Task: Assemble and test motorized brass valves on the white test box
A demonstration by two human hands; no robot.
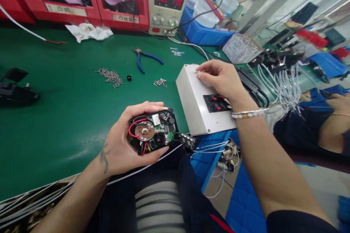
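My left hand (123, 140) is wrapped round an open black device housing (154, 131) near the table's front edge. Inside it show a green circuit board, a round copper-coloured disc and red, black and yellow wires. A dark ribbed piece (187, 141) sticks out at its right end. My right hand (218, 77) rests over the top of a white box (188, 98), thumb and index finger drawn together. Whatever lies between those fingertips is too small to make out. Below that hand, a black terminal block with red tabs (216, 103) is set into the box.
Blue-handled cutters (147, 58), a pile of screws (109, 75), a smaller screw group (160, 82) and a black ring (129, 78) lie on the green table. Behind are red bins (65, 11) and a power supply (166, 7). Another person's arm (335, 123) is at right.
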